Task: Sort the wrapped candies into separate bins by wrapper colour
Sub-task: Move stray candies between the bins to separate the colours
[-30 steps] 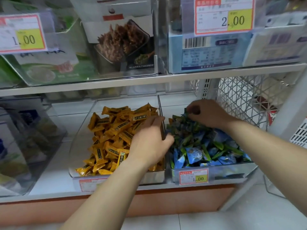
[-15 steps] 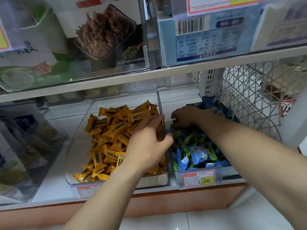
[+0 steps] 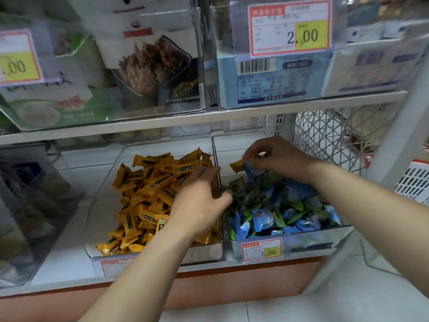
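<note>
Two clear bins stand side by side on the lower shelf. The left bin (image 3: 102, 224) holds a heap of orange-wrapped candies (image 3: 148, 194). The right bin (image 3: 308, 240) holds blue and green wrapped candies (image 3: 278, 210). My right hand (image 3: 276, 159) hovers over the back of the right bin and pinches one orange candy (image 3: 237, 166) lifted out of the blue pile. My left hand (image 3: 199, 201) rests on the divider wall between the bins, fingers over the orange side and thumb over the blue side, holding nothing that I can see.
An upper shelf (image 3: 209, 119) hangs low over the bins with clear boxes of packaged goods and price tags (image 3: 290, 29). A white wire basket (image 3: 332, 140) stands right of the blue bin. Another clear bin (image 3: 34, 205) sits at the left. A white shelf post (image 3: 399, 135) rises at the right.
My right hand has come up out of the blue and green pile with an orange candy pinched in its fingers. My left hand has stayed on the divider.
</note>
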`<state>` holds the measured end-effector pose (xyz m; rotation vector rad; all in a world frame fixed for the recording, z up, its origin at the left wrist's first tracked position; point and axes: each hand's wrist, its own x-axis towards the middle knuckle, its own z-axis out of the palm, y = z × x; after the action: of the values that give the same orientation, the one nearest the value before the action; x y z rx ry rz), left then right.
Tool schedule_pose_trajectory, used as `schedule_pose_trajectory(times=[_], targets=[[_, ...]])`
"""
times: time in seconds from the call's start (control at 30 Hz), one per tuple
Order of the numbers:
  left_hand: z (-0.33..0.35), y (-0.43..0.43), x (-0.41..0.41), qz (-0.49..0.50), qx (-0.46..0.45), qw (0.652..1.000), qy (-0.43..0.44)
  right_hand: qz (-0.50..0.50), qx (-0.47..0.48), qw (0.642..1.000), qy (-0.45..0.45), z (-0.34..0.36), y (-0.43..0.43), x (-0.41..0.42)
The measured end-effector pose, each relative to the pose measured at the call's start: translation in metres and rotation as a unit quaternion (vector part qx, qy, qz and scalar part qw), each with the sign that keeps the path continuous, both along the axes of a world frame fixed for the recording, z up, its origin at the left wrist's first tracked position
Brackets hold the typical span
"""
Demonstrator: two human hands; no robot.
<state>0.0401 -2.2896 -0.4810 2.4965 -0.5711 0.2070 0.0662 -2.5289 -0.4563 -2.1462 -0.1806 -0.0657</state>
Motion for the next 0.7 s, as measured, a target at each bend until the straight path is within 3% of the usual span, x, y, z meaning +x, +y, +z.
schedule_pose_trajectory(times=[0.2, 0.33, 0.43, 0.5, 0.6, 0.7], targets=[[0.011, -0.021, -0.013, 0.005, -0.026, 0.996, -0.083, -0.059, 0.140, 0.988, -0.004, 0.001, 0.006, -0.054], [0.013, -0.033, -0.021, -0.060, -0.109, 0.990, -0.064, -0.044, 0.216, 0.975, -0.011, 0.001, 0.016, -0.070], [0.017, -0.031, -0.016, -0.037, -0.151, 0.986, -0.056, -0.042, 0.226, 0.973, -0.007, -0.001, 0.018, -0.071], [0.020, -0.022, -0.009, -0.003, -0.174, 0.984, -0.041, -0.065, 0.198, 0.978, -0.025, -0.001, 0.014, -0.067], [0.024, 0.004, 0.001, 0.067, -0.203, 0.975, -0.051, -0.123, 0.081, 0.987, -0.070, -0.002, 0.000, -0.059], [0.023, 0.032, 0.011, 0.126, -0.129, 0.982, -0.058, -0.170, -0.050, 0.980, -0.085, -0.003, -0.016, -0.051]])
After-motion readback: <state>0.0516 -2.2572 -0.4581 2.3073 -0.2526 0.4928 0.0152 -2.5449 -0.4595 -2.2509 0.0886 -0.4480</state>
